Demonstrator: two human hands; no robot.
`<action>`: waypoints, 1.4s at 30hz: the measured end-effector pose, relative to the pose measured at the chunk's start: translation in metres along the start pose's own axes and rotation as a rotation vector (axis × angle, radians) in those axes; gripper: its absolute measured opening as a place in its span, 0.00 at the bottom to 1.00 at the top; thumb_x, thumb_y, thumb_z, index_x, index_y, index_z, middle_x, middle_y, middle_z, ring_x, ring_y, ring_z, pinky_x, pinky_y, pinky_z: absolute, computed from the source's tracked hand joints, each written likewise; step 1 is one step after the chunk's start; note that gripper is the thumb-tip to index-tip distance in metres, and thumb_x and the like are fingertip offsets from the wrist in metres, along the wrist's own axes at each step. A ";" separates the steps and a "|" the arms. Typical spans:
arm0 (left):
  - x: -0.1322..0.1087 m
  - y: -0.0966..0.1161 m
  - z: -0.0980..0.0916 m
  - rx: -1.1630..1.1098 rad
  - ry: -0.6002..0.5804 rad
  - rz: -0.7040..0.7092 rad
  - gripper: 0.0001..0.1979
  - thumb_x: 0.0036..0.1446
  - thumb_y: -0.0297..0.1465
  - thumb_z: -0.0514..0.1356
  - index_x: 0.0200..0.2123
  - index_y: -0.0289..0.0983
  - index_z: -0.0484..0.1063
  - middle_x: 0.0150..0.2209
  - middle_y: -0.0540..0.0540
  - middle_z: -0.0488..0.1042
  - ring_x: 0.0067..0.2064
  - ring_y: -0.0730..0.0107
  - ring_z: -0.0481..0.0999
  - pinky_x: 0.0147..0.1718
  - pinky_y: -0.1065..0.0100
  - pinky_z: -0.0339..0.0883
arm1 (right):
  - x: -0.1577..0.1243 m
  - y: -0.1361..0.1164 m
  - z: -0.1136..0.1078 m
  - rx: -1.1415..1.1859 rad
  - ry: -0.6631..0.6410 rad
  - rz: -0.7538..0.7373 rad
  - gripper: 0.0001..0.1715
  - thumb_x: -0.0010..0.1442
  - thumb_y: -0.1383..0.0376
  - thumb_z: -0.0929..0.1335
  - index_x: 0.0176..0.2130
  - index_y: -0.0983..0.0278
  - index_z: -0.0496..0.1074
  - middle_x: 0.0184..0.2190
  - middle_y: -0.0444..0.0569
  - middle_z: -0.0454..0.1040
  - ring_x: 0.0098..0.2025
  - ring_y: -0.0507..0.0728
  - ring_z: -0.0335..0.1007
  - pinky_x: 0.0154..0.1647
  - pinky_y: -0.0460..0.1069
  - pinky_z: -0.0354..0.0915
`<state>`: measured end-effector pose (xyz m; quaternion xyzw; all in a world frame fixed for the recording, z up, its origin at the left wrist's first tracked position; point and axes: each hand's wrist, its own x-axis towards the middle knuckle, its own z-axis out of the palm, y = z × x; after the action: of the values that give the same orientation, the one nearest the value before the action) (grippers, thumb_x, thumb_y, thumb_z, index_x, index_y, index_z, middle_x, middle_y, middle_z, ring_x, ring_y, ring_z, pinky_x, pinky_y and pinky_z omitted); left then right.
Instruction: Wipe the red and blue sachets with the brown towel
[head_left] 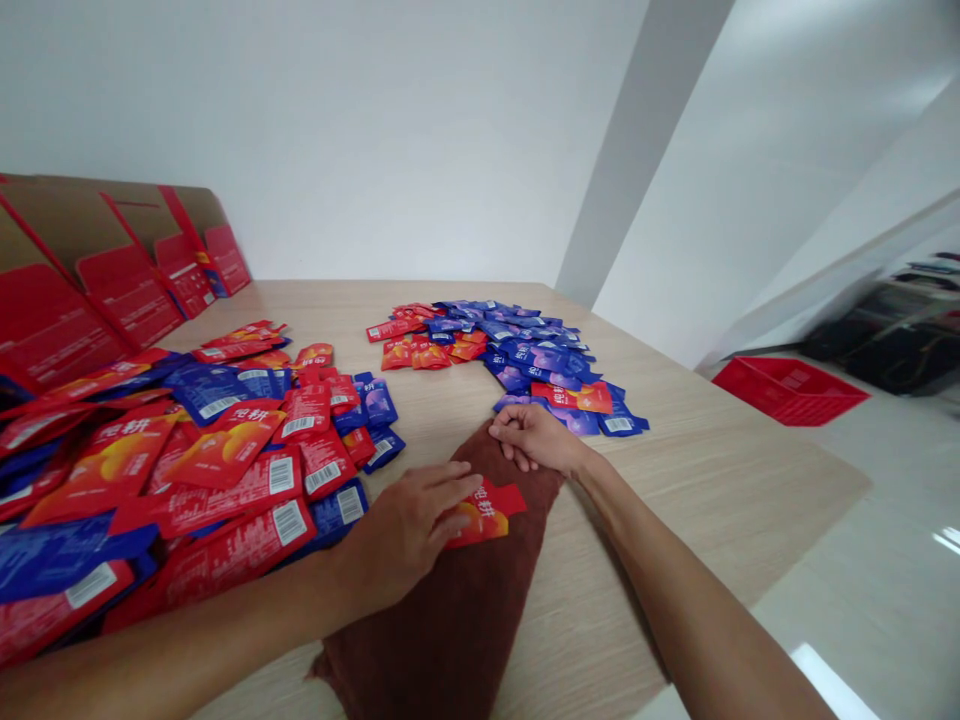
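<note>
A dark brown cloth [465, 610] lies on the table in front of me, with a red pouch [487, 515] printed with orange fruit flat on top of it. My left hand [409, 525] rests over the near left end of that pouch, its fingers stretched out and partly covering it. At the cloth's far edge, my right hand [536, 437] has its fingers closed, pinching the fabric. Just beyond the right hand lies a pile of blue pouches [532, 350], with a few red ones among them.
On the left is a large heap of mixed red and blue pouches [225, 440]. Open red cardboard boxes [127, 290] stand behind it. Smaller red pouches [427, 350] lie at the table's middle. A red crate [787, 388] sits on the floor past the right table edge.
</note>
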<state>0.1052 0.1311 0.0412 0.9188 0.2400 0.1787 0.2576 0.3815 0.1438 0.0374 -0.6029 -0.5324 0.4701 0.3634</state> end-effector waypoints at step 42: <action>-0.049 0.053 -0.025 0.123 -0.378 0.245 0.33 0.71 0.23 0.56 0.77 0.35 0.62 0.74 0.38 0.67 0.73 0.57 0.72 0.70 0.64 0.69 | 0.002 0.006 0.000 -0.020 0.001 -0.028 0.21 0.60 0.50 0.77 0.33 0.60 0.70 0.17 0.37 0.73 0.13 0.47 0.61 0.12 0.41 0.54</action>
<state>0.0721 0.0750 0.0813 0.9721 0.0843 0.0183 0.2181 0.3829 0.1443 0.0315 -0.5990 -0.5452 0.4596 0.3643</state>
